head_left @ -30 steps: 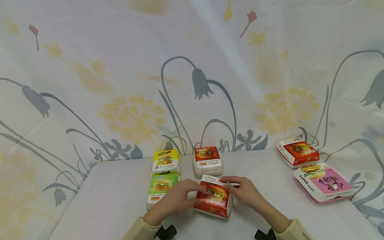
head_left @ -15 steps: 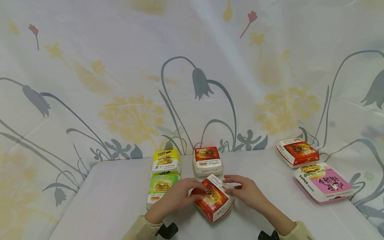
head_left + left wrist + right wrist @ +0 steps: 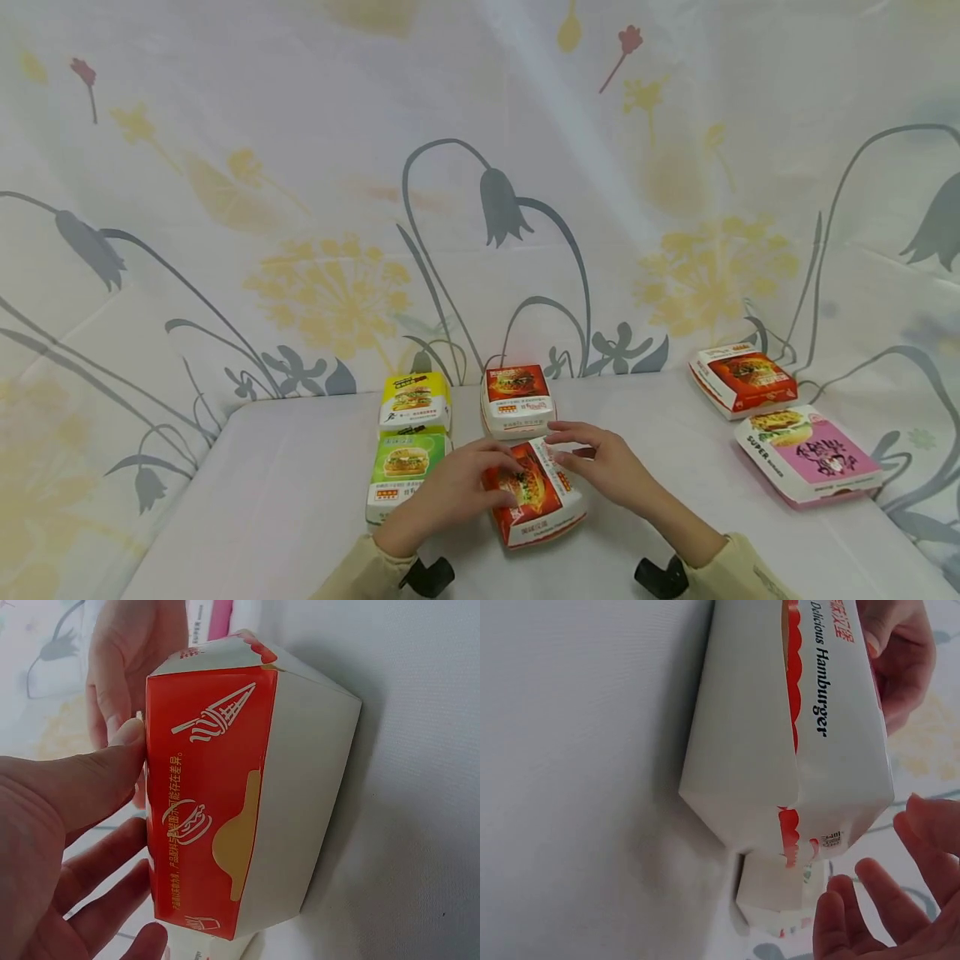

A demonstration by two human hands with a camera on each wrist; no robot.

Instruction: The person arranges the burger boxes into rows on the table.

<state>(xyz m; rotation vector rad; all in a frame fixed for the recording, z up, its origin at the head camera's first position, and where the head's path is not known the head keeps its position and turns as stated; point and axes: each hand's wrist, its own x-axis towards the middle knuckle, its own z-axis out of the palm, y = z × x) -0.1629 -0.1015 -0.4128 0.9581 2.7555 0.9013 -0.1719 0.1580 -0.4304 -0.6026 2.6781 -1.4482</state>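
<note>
A red and white hamburger box sits on the white-covered table in front of the person, a white side with "Delicious Hamburger" lettering facing near. My left hand has its fingertips and thumb on the box's red lid at the left. In the left wrist view, the left thumb lies along the lid's edge, fingers spread beside it. My right hand hovers at the box's far right corner, fingers loosely spread. The right wrist view shows the right fingers slightly apart from the box's white side.
Behind stands another red and white burger box. Left are a yellow box and a green box, partly behind the left hand. At right lie a red box and a pink "Super Burger" box. A floral curtain rises behind.
The red and white hamburger box has turned about a quarter turn clockwise between the hands, so a white side now faces near. The right hand has shifted slightly away toward the far corner.
</note>
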